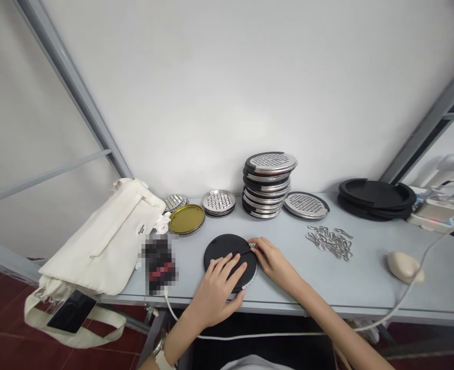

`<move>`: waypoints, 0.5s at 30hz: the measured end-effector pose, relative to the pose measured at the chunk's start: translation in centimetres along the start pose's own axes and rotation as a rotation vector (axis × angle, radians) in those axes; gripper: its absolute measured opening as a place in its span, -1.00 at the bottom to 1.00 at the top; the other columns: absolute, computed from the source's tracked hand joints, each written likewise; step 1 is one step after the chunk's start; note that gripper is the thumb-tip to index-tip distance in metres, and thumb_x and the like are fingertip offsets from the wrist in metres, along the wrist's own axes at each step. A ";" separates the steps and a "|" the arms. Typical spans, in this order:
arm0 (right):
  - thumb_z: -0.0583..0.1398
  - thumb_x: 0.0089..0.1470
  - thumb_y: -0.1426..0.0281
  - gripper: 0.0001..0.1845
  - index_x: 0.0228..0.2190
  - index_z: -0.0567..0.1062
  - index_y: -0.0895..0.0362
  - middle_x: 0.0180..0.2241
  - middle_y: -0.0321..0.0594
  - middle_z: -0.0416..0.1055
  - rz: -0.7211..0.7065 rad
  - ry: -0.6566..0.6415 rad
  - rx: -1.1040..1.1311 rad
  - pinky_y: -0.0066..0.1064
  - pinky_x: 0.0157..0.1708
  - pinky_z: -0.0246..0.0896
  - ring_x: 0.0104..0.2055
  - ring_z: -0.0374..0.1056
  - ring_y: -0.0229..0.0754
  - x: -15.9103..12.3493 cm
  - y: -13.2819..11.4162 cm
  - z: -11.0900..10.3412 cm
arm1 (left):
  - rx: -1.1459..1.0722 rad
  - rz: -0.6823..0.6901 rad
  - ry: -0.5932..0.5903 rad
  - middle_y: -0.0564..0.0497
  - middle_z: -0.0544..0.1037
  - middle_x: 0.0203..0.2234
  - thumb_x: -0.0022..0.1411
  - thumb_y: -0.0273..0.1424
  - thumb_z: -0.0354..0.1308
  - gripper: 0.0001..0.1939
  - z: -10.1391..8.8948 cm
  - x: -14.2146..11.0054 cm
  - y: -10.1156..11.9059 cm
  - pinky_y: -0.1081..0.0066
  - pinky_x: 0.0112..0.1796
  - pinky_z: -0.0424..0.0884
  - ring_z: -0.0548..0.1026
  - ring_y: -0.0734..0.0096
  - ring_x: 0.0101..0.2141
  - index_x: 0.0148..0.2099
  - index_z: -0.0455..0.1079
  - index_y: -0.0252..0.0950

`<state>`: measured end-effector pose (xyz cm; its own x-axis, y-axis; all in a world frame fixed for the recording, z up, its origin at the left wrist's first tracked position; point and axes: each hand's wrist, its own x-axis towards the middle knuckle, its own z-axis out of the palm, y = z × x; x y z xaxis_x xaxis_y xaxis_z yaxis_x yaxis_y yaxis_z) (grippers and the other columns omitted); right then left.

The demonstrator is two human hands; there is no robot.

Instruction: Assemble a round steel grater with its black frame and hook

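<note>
A round black disc (221, 247) lies on the grey table in front of me, with a slit running to its right edge and a silver rim showing at lower right. My left hand (222, 288) rests on the disc, fingers stretched out and lying flat. At the disc's right edge, beside the slit, my right hand (271, 259) has its thumb and fingers pinched together. A small shiny bit shows at those fingertips, too small to name. Several metal hooks or clips (330, 242) lie in a loose pile to the right.
Behind the disc rises a stack of round grater plates (270, 187), with another grater plate (307, 205) beside it. Gold lids (187, 218) and a silver grater (218, 201) lie left. Black round trays (377, 198), a beige mouse (404, 266), a white bag (103, 241) and a cable (400, 303) surround.
</note>
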<state>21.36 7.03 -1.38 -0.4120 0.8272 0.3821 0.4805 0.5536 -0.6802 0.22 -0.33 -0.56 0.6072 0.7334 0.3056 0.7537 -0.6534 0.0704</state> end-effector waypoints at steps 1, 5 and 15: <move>-0.03 0.27 0.46 -0.79 -0.11 0.33 0.09 -0.15 -0.07 0.40 -0.003 0.003 0.001 -0.18 -0.09 0.30 -0.11 0.38 -0.07 0.0 0.0 0.0 | 0.000 0.000 0.003 -0.10 0.12 0.28 0.30 -0.36 0.01 -0.40 0.0 0.0 0.0 0.07 0.14 0.15 0.09 0.08 0.25 0.35 0.02 -0.26; -0.03 0.27 0.45 -0.78 -0.10 0.33 0.09 -0.13 -0.06 0.41 0.008 0.008 0.006 -0.17 -0.09 0.31 -0.10 0.39 -0.06 0.0 0.1 0.2 | 0.002 -0.004 0.003 -0.09 0.12 0.28 0.30 -0.36 0.00 -0.41 0.1 0.0 0.0 0.08 0.15 0.14 0.09 0.09 0.25 0.35 0.02 -0.26; -0.05 0.27 0.42 -0.75 -0.07 0.31 0.10 -0.10 -0.04 0.41 0.031 -0.009 0.005 -0.20 -0.10 0.32 -0.10 0.41 -0.07 -0.1 0.4 0.4 | 0.020 0.001 0.015 -0.11 0.15 0.26 0.27 -0.37 0.04 -0.39 0.0 0.0 0.0 0.06 0.13 0.17 0.11 0.08 0.24 0.34 0.04 -0.27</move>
<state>21.30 7.14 -1.92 -0.4036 0.8432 0.3551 0.4893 0.5269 -0.6949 0.26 -0.33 -0.58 0.6045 0.7294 0.3203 0.7578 -0.6505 0.0512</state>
